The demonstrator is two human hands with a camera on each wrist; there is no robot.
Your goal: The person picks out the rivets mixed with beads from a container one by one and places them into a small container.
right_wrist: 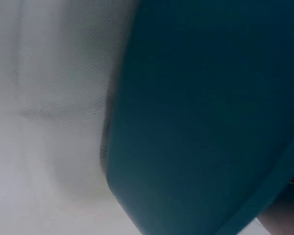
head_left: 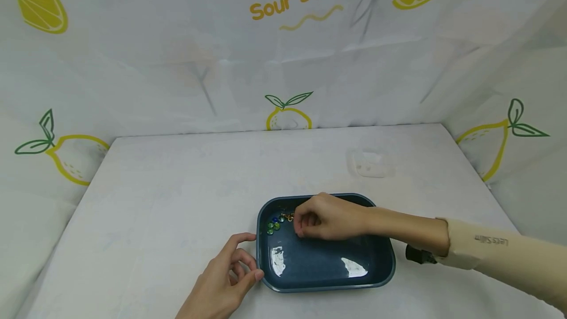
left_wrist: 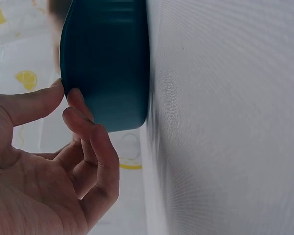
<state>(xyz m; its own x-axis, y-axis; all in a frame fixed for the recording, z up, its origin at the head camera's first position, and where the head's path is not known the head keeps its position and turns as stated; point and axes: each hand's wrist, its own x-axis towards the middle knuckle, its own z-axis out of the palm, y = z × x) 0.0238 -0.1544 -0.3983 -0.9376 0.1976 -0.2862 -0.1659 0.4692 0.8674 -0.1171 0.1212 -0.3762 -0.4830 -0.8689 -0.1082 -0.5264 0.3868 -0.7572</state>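
A dark blue-green tray (head_left: 325,274) with a raised rim lies on the white table. At its left corner my left hand (head_left: 226,274) holds the rim; in the left wrist view the thumb meets the rim and bent fingers lie at the outer wall. Over the tray's upper left part, my right hand (head_left: 325,215) reaches in with curled fingers. Its fingertips hide whatever may be between them. Small gold-coloured pieces (head_left: 290,217) lie beside these fingers. Several green and blue glass beads (head_left: 271,231) sit at the tray's left end. The right wrist view mostly shows the tray's outer wall (right_wrist: 186,122).
A small clear plastic container (head_left: 372,164) stands farther back on the table (head_left: 177,201), with a few small pale bits seen in it. A white lemon-printed cloth (head_left: 177,63) hangs behind and at both sides. A dark wrist device (head_left: 420,255) sits by the right sleeve.
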